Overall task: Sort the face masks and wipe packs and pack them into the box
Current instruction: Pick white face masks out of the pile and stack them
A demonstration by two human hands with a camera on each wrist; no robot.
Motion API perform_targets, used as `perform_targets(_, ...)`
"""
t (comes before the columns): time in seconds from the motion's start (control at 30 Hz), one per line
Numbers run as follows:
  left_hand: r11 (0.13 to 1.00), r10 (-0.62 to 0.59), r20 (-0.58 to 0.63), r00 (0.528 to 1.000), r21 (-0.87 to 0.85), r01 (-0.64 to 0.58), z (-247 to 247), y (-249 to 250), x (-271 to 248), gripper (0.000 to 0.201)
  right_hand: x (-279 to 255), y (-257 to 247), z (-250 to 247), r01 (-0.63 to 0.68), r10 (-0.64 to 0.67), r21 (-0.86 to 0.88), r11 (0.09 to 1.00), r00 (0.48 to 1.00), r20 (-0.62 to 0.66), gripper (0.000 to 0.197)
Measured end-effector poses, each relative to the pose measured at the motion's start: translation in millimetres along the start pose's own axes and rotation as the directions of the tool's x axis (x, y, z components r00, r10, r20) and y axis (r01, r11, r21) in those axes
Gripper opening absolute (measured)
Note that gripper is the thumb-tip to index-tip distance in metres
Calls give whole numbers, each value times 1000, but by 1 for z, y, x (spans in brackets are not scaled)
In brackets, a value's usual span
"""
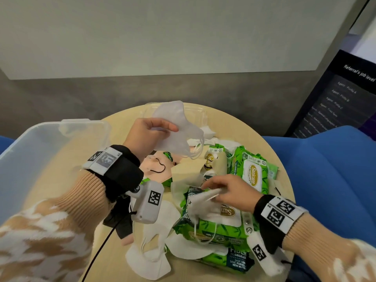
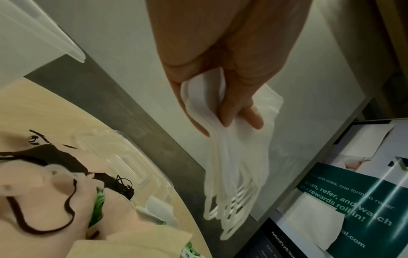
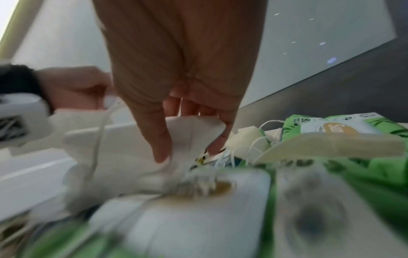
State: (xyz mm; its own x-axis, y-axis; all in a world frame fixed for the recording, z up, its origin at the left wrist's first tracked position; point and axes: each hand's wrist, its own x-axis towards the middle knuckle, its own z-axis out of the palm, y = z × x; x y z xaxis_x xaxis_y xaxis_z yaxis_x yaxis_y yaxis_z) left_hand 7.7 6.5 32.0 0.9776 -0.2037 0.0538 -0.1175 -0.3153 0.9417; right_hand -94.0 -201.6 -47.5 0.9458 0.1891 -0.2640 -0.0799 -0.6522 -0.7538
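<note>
Both hands gripping masks: left hand (image 1: pixel 148 132) holding white mask stack (image 1: pixel 179 131) aloft, right hand (image 1: pixel 227 192) pinching white mask (image 1: pixel 205 197) over wipe pack (image 1: pixel 219 222).

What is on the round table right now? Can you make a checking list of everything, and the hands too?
Surface: round light wooden table, mostly covered by the pile.
Job's things: green wipe packs heaped on the right; loose white masks at the near edge; pink mask with a dark ear loop mid-table; clear plastic box on the left, nothing seen inside.
Clutter: clear lid at the far edge.
Grippers: left hand holds a stack of white masks up in the air; right hand pinches one white mask over the pile.
Cables: black cable hanging from the left wrist camera.
Surroundings: blue seats, grey wall, dark poster on the right.
</note>
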Motion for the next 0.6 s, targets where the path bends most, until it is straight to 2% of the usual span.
perform_targets(0.07, 1000, 3, -19, 1000, -26, -3, -1, 1, 1, 35, 7, 2, -13, -20, 25, 49, 999, 993, -115, 24)
perform_targets(0.17, 998, 11, -59, 998, -53, -15, -5, 1, 6, 32, 22, 7, -37, -50, 130, 278, 959, 952, -276, 22)
perform_targets(0.3, 996, 23, -107, 994, -78, -31, -7, 0, 19, 32, 53, 20, -68, -65, 231, 382, 922, 884, -407, 16)
perform_targets(0.47, 997, 14, -101, 995, -73, -21, -1, -4, 37, 31, 95, 40, -85, -180, 358, 396, 900, 823, -441, 14)
perform_targets(0.6, 998, -13, -81, 997, -67, 7, 6, -10, 54, 32, 121, 46, -89, -291, 360, 214, 932, 805, -472, 17)
